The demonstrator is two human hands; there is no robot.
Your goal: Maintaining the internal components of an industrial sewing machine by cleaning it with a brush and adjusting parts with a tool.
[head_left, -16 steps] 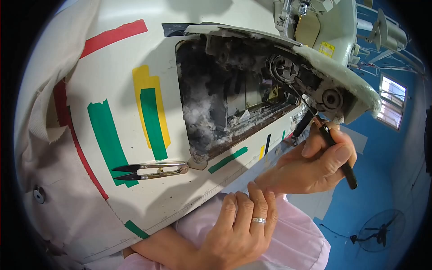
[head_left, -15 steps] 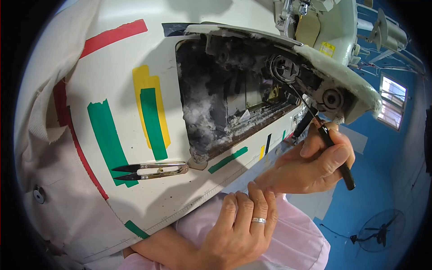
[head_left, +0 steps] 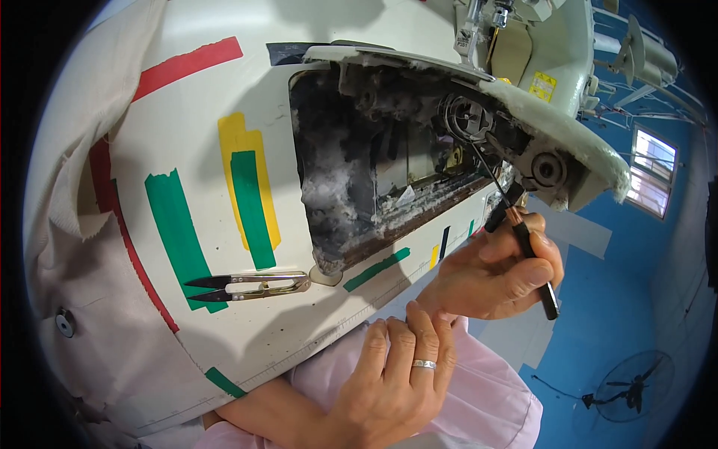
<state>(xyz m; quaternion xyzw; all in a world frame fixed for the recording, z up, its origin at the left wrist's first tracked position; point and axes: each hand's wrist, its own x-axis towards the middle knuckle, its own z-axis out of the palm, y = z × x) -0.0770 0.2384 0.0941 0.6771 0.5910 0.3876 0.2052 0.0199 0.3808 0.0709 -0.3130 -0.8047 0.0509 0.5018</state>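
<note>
A slim tool (head_left: 529, 243) with a black handle, copper-coloured collar and thin dark shaft is pinched in my right hand (head_left: 493, 273). Its tip reaches up and left to the round metal bobbin-case area (head_left: 467, 116) inside the open sewing machine bed. Grey lint coats the opening (head_left: 329, 165) and its raised, padded-looking cover (head_left: 568, 123). My left hand (head_left: 400, 374), wearing a ring, holds nothing; its fingers are stretched out, with the tips resting by my right wrist. Thread snips (head_left: 250, 286) lie on the machine bed, left of the opening.
Green, yellow and red tape strips (head_left: 179, 232) mark the white machine bed (head_left: 262, 322). Pale fabric (head_left: 82, 247) covers the left side. The needle bar and presser parts (head_left: 475, 34) stand above the cover. A fan (head_left: 632, 385) is at the lower right.
My right hand and the slim tool have shifted left and slightly down, the tip now lower by the round metal part. My left hand has barely moved; the view has shifted slightly.
</note>
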